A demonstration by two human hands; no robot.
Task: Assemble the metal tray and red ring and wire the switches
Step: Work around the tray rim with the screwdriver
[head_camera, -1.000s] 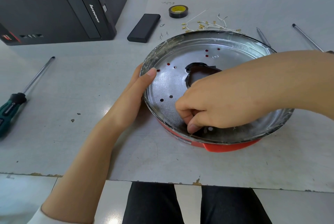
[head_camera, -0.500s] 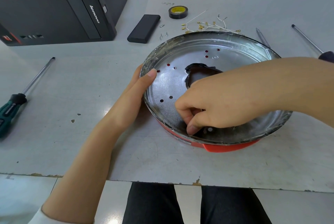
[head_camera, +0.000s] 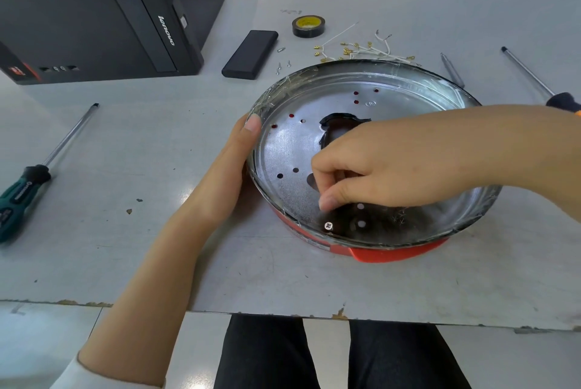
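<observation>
The round metal tray [head_camera: 283, 149] sits inside the red ring [head_camera: 393, 252] on the table, its bottom pierced by several holes and a dark central opening. My left hand [head_camera: 234, 162] grips the tray's left rim, thumb over the edge. My right hand [head_camera: 393, 165] hovers over the tray's near side with fingers curled and thumb tip pointing down. A cross-head screw [head_camera: 328, 225] sits in the tray floor just below that thumb, apart from it. White wires with brass terminals [head_camera: 361, 50] lie behind the tray.
A green-handled screwdriver [head_camera: 22, 197] lies at the left. A second screwdriver [head_camera: 528, 74] and a thin metal tool [head_camera: 451, 69] lie at the right rear. A tape roll [head_camera: 307, 26], a black box [head_camera: 250, 54], loose screws [head_camera: 283, 63] and a computer case [head_camera: 94, 27] stand behind.
My right hand has lifted up and back from the tray's near floor, uncovering the screw it was pressing on. The left hand kept its grip.
</observation>
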